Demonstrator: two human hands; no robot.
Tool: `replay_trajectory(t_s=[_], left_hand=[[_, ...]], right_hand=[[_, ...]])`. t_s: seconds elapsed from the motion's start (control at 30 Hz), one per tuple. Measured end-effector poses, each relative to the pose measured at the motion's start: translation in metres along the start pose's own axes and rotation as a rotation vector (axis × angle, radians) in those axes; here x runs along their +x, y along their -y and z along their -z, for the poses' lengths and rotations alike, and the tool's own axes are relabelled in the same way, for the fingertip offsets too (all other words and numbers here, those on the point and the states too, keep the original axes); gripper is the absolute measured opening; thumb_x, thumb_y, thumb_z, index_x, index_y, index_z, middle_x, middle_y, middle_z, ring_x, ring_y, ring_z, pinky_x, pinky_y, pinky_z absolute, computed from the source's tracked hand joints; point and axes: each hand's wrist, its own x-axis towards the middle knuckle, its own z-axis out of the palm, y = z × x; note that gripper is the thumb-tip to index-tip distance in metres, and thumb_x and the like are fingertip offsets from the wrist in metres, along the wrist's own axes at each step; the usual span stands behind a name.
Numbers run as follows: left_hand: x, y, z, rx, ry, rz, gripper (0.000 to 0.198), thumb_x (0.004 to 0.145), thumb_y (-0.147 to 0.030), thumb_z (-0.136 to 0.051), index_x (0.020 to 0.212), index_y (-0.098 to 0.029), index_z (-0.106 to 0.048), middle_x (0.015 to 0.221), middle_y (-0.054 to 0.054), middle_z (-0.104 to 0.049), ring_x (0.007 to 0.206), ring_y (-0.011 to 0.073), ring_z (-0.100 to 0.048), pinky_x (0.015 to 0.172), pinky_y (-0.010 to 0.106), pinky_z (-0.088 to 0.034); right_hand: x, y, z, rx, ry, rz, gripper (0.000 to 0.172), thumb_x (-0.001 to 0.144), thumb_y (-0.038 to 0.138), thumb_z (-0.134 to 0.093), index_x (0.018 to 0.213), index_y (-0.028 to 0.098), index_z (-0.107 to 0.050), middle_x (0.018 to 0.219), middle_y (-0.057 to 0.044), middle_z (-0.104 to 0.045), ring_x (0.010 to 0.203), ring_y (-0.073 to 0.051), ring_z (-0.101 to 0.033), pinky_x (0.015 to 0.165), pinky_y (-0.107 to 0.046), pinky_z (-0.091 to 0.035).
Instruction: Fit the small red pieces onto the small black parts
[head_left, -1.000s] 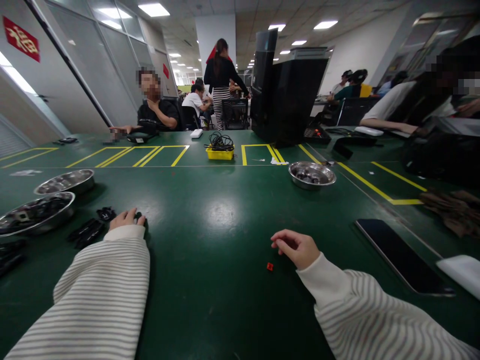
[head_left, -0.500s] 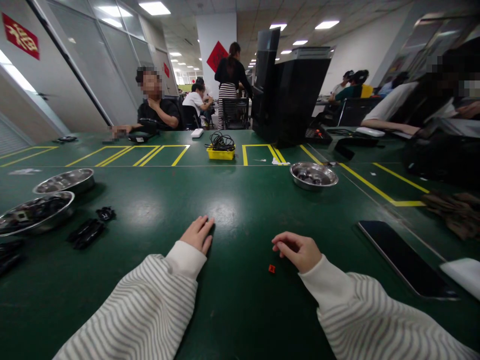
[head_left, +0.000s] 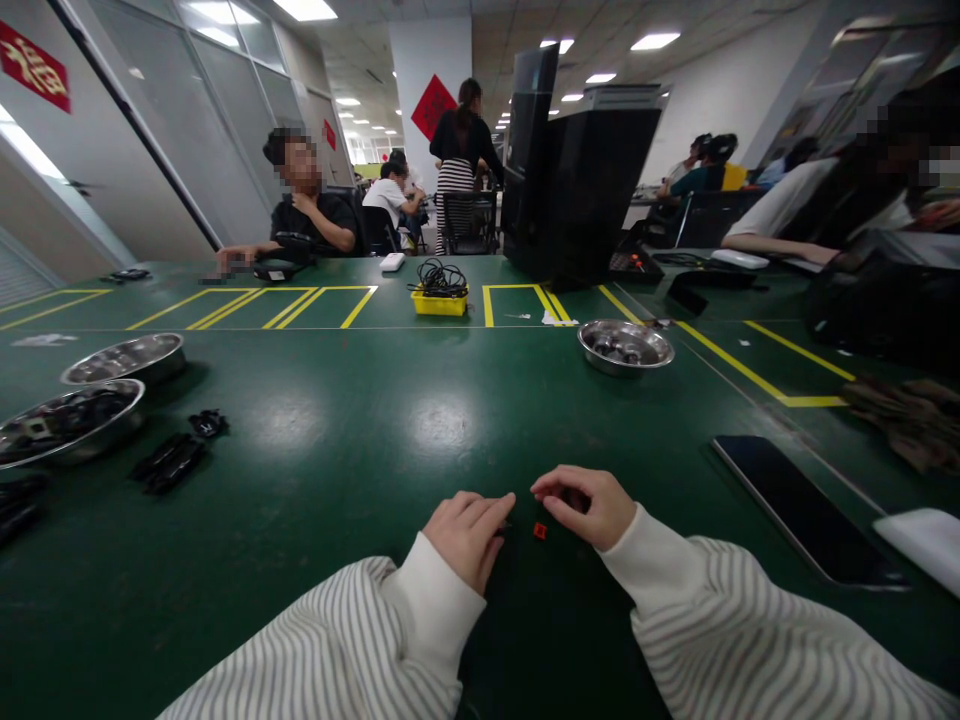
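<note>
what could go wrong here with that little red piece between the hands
The small red piece lies loose on the table between the left hand and right hand, so a fingertip might flick it away.
A dark bit shows at the left hand's fingertips, too small to identify; if held, it could slip.
The right sleeve lies near the phone and might nudge it.
</note>
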Motion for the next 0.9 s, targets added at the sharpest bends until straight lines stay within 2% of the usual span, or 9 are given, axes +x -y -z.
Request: replay_trajectory(t_s=[0.1, 0.2, 0.27, 0.43, 0.5, 0.57, 0.73, 0.9], left_hand=[[0.002, 0.009, 0.003, -0.087, 0.002, 0.054, 0.041, 0.068, -0.016, -0.056, 0.108, -0.015, -0.053, 0.095, 0.008, -0.061, 0.085, 0.0215, -0.051, 0.072, 0.037, -0.045], [0.004, 0.018, 0.003, -0.164, -0.012, 0.031, 0.028, 0.068, -0.018, -0.057, 0.096, -0.018, -0.06, 0.085, 0.006, -0.061, 0.079, 0.0187, -0.051, 0.07, 0.034, -0.045], [0.004, 0.021, 0.002, -0.192, -0.02, 0.019, 0.022, 0.069, -0.019, -0.057, 0.09, -0.019, -0.063, 0.081, 0.005, -0.06, 0.076, 0.0177, -0.05, 0.069, 0.032, -0.044], [0.005, 0.019, 0.001, -0.212, -0.035, 0.021, 0.017, 0.069, -0.02, -0.057, 0.084, -0.019, -0.064, 0.077, 0.005, -0.06, 0.072, 0.0168, -0.049, 0.066, 0.031, -0.043], [0.005, 0.018, 0.001, -0.228, -0.044, 0.013, 0.017, 0.067, -0.018, -0.056, 0.083, -0.019, -0.063, 0.078, 0.004, -0.06, 0.072, 0.0166, -0.049, 0.066, 0.031, -0.043], [0.005, 0.016, 0.002, -0.247, -0.049, 0.006, 0.018, 0.067, -0.016, -0.055, 0.083, -0.019, -0.063, 0.078, 0.004, -0.061, 0.073, 0.0164, -0.05, 0.067, 0.03, -0.043], [0.005, 0.011, 0.005, -0.289, -0.046, 0.006, 0.018, 0.066, -0.015, -0.052, 0.081, -0.017, -0.06, 0.076, 0.003, -0.061, 0.071, 0.0157, -0.051, 0.066, 0.029, -0.043], [0.006, 0.006, 0.009, -0.317, -0.059, 0.021, 0.016, 0.068, -0.015, -0.049, 0.081, -0.017, -0.058, 0.072, 0.002, -0.06, 0.065, 0.014, -0.05, 0.061, 0.027, -0.042]], right_hand=[[0.0, 0.001, 0.005, -0.051, 0.093, 0.184, 0.028, 0.063, 0.033, -0.064, 0.086, 0.016, -0.064, 0.082, -0.007, -0.06, 0.073, -0.017, -0.053, 0.058, -0.026, -0.044], [0.0, 0.0, 0.006, -0.087, 0.142, 0.258, 0.04, 0.052, 0.037, -0.073, 0.086, 0.016, -0.064, 0.086, -0.008, -0.058, 0.08, -0.02, -0.05, 0.069, -0.032, -0.044], [0.0, -0.001, 0.004, -0.107, 0.146, 0.262, 0.036, 0.052, 0.033, -0.074, 0.083, 0.017, -0.064, 0.084, -0.007, -0.058, 0.078, -0.019, -0.05, 0.07, -0.034, -0.044], [0.001, -0.003, 0.001, -0.089, 0.126, 0.311, 0.012, 0.063, 0.022, -0.068, 0.074, 0.018, -0.064, 0.077, -0.005, -0.06, 0.074, -0.017, -0.052, 0.066, -0.031, -0.045], [0.0, -0.001, 0.0, -0.051, 0.109, 0.332, 0.009, 0.064, 0.019, -0.065, 0.073, 0.018, -0.064, 0.076, -0.005, -0.062, 0.073, -0.017, -0.053, 0.067, -0.031, -0.045], [-0.001, 0.003, -0.002, -0.012, 0.093, 0.319, 0.01, 0.065, 0.016, -0.062, 0.075, 0.018, -0.063, 0.074, -0.004, -0.063, 0.069, -0.015, -0.055, 0.065, -0.028, -0.046], [-0.005, 0.012, -0.008, 0.045, 0.1, 0.174, 0.015, 0.064, 0.018, -0.059, 0.077, 0.017, -0.065, 0.065, -0.003, -0.062, 0.047, -0.009, -0.049, 0.041, -0.018, -0.04], [-0.008, 0.012, -0.014, 0.128, 0.101, 0.095, 0.023, 0.063, 0.018, -0.058, 0.085, 0.017, -0.064, 0.068, -0.003, -0.064, 0.041, -0.006, -0.047, 0.038, -0.017, -0.039]])
